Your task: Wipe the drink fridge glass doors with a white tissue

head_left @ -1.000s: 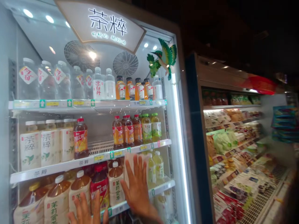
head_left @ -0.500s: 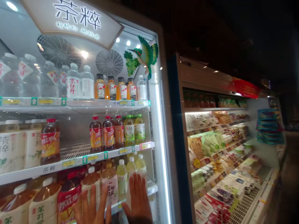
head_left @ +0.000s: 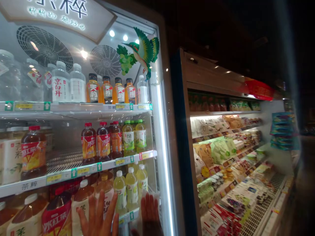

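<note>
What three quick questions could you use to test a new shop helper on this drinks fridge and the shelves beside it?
1. True or false: the bird figure sits on the lowest shelf.
2. What colour are the caps of the green-tea bottles on the middle shelf? A) red B) green C) white
3. Which is nearer the open snack shelves: the left hand or the right hand?

Key: 1. False, it is above the top shelf. 2. B. 3. The right hand.
</note>
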{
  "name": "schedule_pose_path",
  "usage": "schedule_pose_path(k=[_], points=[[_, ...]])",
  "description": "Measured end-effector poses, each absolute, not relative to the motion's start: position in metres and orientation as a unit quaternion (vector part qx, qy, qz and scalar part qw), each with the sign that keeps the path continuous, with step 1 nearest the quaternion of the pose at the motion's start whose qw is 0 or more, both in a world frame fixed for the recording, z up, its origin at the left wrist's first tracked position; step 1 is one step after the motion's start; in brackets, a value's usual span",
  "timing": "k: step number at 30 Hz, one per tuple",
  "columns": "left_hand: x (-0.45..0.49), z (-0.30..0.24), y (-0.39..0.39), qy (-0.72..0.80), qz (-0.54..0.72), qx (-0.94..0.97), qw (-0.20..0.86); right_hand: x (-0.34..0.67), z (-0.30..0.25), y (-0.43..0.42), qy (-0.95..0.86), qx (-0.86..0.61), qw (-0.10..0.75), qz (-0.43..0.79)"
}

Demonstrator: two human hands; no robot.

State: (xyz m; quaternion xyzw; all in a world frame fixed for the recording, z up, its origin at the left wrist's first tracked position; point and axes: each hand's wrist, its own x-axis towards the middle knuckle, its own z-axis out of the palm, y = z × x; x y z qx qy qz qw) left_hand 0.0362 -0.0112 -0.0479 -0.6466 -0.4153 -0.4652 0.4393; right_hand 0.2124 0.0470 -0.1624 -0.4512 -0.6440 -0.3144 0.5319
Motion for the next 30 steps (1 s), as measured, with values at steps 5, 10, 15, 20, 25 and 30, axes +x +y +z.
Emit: schedule_pose_path(k=[5, 10, 15, 20, 25, 30], points=[[0.047, -0.037, -0.006, -0.416, -0.467, -0.656, 0.422, 0.249, -0.044, 0.049, -0.616, -0.462, 0.566, -0.294], [0.044, -0.035, -0.004, -0.422, -0.464, -0.653, 0.424, 0.228, 0.008, 0.043, -0.600, -0.442, 0.602, -0.285], [0.021, -0.035, -0.007, -0.425, -0.481, -0.660, 0.391, 0.183, -0.055, 0.036, -0.681, -0.360, 0.511, -0.381], [-0.015, -0.025, -0.014, -0.432, -0.494, -0.658, 0.369, 0.201, -0.019, 0.045, -0.633, -0.419, 0.562, -0.329], [-0.067, -0.007, -0.027, -0.453, -0.471, -0.632, 0.417, 0.162, 0.053, 0.043, -0.575, -0.445, 0.617, -0.301], [-0.114, 0.006, -0.040, -0.467, -0.471, -0.621, 0.418, 0.049, 0.044, 0.008, -0.709, -0.353, 0.532, -0.300]])
